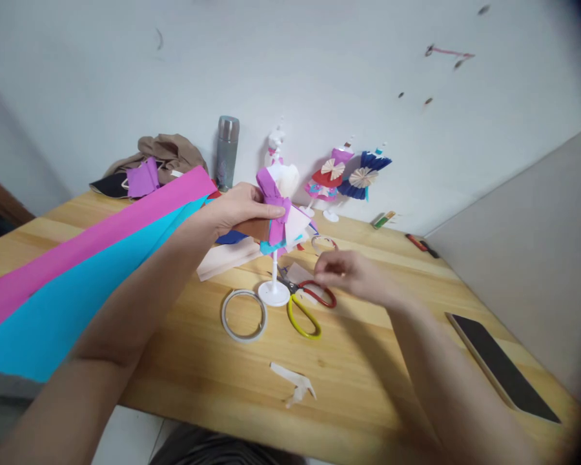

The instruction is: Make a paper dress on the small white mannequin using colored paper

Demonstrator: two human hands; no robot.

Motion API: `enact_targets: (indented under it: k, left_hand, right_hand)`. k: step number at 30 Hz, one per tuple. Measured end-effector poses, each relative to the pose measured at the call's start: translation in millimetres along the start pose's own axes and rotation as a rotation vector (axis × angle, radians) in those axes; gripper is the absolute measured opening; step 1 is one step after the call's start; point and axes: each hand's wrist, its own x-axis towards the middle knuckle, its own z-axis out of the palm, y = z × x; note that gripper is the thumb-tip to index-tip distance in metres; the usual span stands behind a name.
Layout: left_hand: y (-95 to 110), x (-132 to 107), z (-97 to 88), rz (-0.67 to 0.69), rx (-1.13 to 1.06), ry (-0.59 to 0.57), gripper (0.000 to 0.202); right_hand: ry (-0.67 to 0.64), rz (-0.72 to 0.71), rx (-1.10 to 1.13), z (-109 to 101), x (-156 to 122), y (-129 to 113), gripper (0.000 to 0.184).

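My left hand [239, 206] is closed around the waist of a small white mannequin [285, 181] dressed in purple, white and blue folded paper, which stands on a thin rod with a round white base [274, 294]. My right hand [351, 274] hovers just right of the stand, fingers curled in a pinch; what they hold, if anything, is too small to make out. Directly beside that hand lie scissors [306, 307] with one red and one yellow handle. A ring of tape [244, 315] lies left of the base.
Long pink [91, 242] and cyan [72, 303] paper sheets lie at the left. At the back stand a grey bottle [227, 152], two more dressed mannequins [348, 174] and a heap of cloth [162, 155]. A phone [503, 365] lies right; a paper scrap [295, 384] lies near the front edge.
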Motion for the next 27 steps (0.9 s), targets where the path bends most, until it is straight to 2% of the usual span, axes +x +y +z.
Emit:
enact_targets:
  k: [1, 3, 6, 8, 10, 13, 15, 17, 20, 23, 25, 27]
  left_hand:
    - [-0.1, 0.6, -1.0, -0.019, -0.037, -0.015, 0.008]
    - [-0.9, 2.3, -2.5, -0.038, -0.079, -0.05, 0.005]
    - [-3.0, 4.7, -3.7, -0.052, -0.099, -0.069, 0.004]
    - [-4.4, 5.3, -3.7, -0.065, -0.105, -0.071, 0.003]
    - [-5.5, 5.2, -3.3, -0.078, -0.106, -0.075, 0.005]
    - [-6.0, 4.5, -2.0, -0.078, -0.109, -0.072, 0.006]
    - [-5.8, 4.5, -1.0, -0.075, -0.135, -0.077, 0.004]
    - [-5.5, 5.0, -0.5, -0.061, -0.186, -0.085, 0.005]
    - [-4.8, 6.1, -1.8, -0.045, -0.233, -0.099, 0.005]
    - [-3.7, 5.8, -4.7, -0.063, -0.22, -0.088, 0.007]
    - [-2.6, 4.6, -5.5, -0.058, -0.209, -0.096, 0.007]
    - [-1.3, 3.2, -4.5, -0.046, -0.197, -0.112, 0.01]
  right_hand:
    - [-0.082, 0.054, -0.096, 9.4, -3.5, 3.0, 0.025]
    - [-0.117, 0.09, -0.244, 30.2, -9.5, 8.1, 0.015]
    - [-0.093, 0.1, -0.396, 54.7, -16.3, 13.1, 0.012]
    - [-0.061, 0.092, -0.478, 62.2, -19.7, 15.5, 0.01]
    - [-0.014, 0.102, -0.543, 63.8, -22.5, 17.8, 0.007]
    - [0.052, 0.149, -0.63, 62.1, -25.4, 20.6, 0.021]
    - [0.055, 0.178, -0.66, 61.9, -26.0, 21.9, 0.027]
    - [0.045, 0.188, -0.669, 63.5, -26.1, 23.1, 0.023]
    - [0.017, 0.133, -0.663, 67.3, -26.3, 24.7, 0.015]
    - [0.077, 0.098, -0.735, 68.8, -27.5, 26.1, 0.02]
    - [0.112, 0.143, -0.768, 67.8, -28.1, 27.4, 0.029]
    - [0.084, 0.196, -0.727, 66.1, -28.3, 29.4, 0.032]
